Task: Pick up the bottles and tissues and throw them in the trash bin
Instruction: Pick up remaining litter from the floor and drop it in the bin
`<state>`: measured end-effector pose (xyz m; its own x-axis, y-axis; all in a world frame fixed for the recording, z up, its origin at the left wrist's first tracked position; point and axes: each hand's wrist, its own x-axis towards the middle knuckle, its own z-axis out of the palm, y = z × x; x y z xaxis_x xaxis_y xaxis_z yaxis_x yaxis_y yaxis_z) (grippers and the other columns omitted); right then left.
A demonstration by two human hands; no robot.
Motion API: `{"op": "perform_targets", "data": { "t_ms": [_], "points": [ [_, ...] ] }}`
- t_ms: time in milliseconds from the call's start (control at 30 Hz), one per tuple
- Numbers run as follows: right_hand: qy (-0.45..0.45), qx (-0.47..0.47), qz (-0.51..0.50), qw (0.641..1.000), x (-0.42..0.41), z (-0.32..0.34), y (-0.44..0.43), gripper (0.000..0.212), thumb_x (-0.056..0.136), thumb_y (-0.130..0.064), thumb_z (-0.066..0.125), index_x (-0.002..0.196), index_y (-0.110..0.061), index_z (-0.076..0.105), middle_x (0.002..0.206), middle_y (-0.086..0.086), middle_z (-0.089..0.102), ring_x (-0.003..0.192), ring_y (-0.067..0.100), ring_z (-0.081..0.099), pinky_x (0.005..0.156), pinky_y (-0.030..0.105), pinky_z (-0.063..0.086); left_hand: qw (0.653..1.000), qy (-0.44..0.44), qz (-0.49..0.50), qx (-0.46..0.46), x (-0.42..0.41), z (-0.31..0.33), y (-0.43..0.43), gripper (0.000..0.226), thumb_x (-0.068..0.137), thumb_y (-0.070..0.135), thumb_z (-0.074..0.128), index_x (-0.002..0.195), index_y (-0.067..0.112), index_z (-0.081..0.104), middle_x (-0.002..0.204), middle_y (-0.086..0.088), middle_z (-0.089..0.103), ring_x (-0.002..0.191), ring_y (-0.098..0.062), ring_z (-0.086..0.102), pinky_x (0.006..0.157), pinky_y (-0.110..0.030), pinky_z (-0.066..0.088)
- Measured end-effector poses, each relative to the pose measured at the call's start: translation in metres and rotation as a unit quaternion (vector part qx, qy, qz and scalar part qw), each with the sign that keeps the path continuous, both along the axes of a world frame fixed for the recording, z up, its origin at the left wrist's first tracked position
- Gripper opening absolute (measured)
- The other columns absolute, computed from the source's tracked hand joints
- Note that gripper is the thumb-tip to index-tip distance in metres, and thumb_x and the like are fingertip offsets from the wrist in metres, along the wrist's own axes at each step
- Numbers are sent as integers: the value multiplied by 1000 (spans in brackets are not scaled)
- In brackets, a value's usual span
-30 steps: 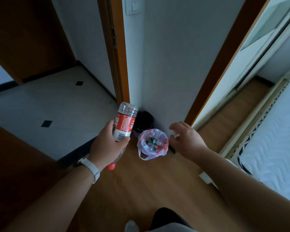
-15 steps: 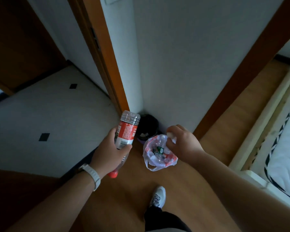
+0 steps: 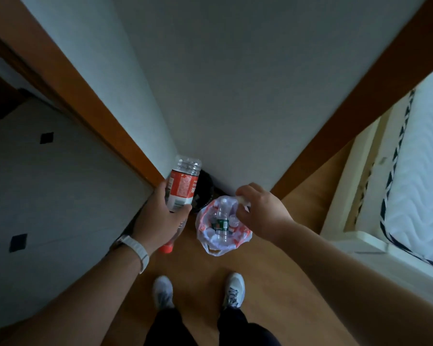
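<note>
My left hand [image 3: 158, 216] grips a clear plastic bottle [image 3: 183, 187] with a red label, held upside down so its red cap points at the floor, just left of the trash bin. The trash bin [image 3: 243, 233] stands on the wooden floor by the wall corner, lined with a white and red plastic bag, and holds several empty bottles. My right hand [image 3: 260, 211] hovers over the bin's right rim, fingers pinched on a small white tissue [image 3: 243, 199].
A dark round bin [image 3: 206, 189] sits in the corner behind the lined one. A wooden door frame [image 3: 90, 106] runs along the left and a bed with a white mattress [image 3: 418, 186] stands on the right. My two shoes [image 3: 198, 290] are just in front of the bin.
I have stepped closer, so both feet now show and the bin lies right below my hands. My right hand has moved over the bin's rim; the left still holds the bottle.
</note>
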<state>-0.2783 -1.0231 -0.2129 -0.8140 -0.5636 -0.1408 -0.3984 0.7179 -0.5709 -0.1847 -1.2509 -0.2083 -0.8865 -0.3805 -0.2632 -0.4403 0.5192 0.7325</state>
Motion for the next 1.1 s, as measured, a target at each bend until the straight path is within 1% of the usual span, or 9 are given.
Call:
{"op": "perform_targets", "data": {
  "t_ms": [167, 367, 467, 533, 633, 767, 867, 967, 1100],
  "points": [
    [-14, 29, -51, 998, -14, -36, -20, 28, 87, -24, 58, 115, -21, 59, 109, 0, 59, 87, 25, 60, 69, 37, 52, 998, -35, -26, 39, -35, -56, -20, 60, 83, 31, 73, 133, 33, 41, 107, 15, 60, 84, 6, 57, 65, -18, 43],
    [-17, 36, -109, 993, -20, -85, -41, 25, 83, -22, 65, 108, -18, 63, 101, 2, 61, 85, 27, 60, 67, 41, 52, 991, -83, -71, 81, -69, -126, -51, 57, 82, 34, 71, 129, 39, 40, 101, 22, 58, 86, 5, 60, 66, -18, 45],
    [-26, 40, -130, 990, -21, -121, -56, 22, 82, -18, 67, 104, -19, 64, 99, 0, 62, 83, 24, 61, 65, 42, 53, 986, -109, -89, 93, -80, -175, -61, 56, 82, 33, 70, 128, 40, 38, 98, 24, 57, 81, 6, 60, 62, -13, 43],
    [-29, 37, -134, 990, -22, -150, -63, 23, 82, -17, 67, 105, -18, 64, 100, 1, 62, 83, 25, 60, 65, 43, 53, 982, -128, -99, 97, -85, -211, -62, 56, 82, 32, 71, 128, 37, 38, 98, 20, 58, 78, 5, 61, 58, -10, 42],
    [-34, 39, -143, 988, -28, -204, -68, 24, 81, -18, 65, 106, -19, 64, 102, 1, 62, 82, 26, 59, 65, 42, 52, 977, -152, -100, 112, -88, -276, -60, 53, 82, 31, 71, 122, 39, 37, 98, 14, 63, 74, 2, 64, 56, -13, 45],
    [-46, 34, -151, 987, -35, -284, -68, 26, 81, -15, 66, 107, -15, 65, 105, 3, 62, 80, 26, 59, 65, 39, 52, 974, -174, -83, 120, -88, -363, -45, 48, 83, 27, 71, 118, 33, 39, 94, 10, 64, 68, -2, 64, 47, -8, 42],
    [-44, 33, -148, 987, -39, -340, -67, 26, 80, -13, 66, 107, -12, 65, 103, 6, 62, 80, 28, 59, 64, 36, 49, 973, -185, -65, 121, -88, -418, -31, 41, 83, 28, 70, 112, 30, 41, 90, 6, 65, 63, -7, 64, 44, -11, 42],
    [-37, 35, -136, 989, -40, -389, -67, 27, 80, -13, 65, 108, -11, 65, 104, 7, 62, 83, 28, 59, 64, 35, 49, 976, -180, -42, 115, -87, -470, -18, 44, 82, 33, 71, 113, 28, 41, 93, 6, 64, 65, -7, 65, 49, -17, 47],
    [-39, 15, -127, 991, -37, -442, -67, 28, 80, -17, 61, 108, -12, 64, 102, 5, 64, 82, 28, 61, 62, 40, 52, 980, -157, -30, 118, -81, -522, -7, 55, 79, 37, 75, 122, 29, 42, 112, 6, 59, 87, -3, 63, 69, -16, 51]
  ]
}}
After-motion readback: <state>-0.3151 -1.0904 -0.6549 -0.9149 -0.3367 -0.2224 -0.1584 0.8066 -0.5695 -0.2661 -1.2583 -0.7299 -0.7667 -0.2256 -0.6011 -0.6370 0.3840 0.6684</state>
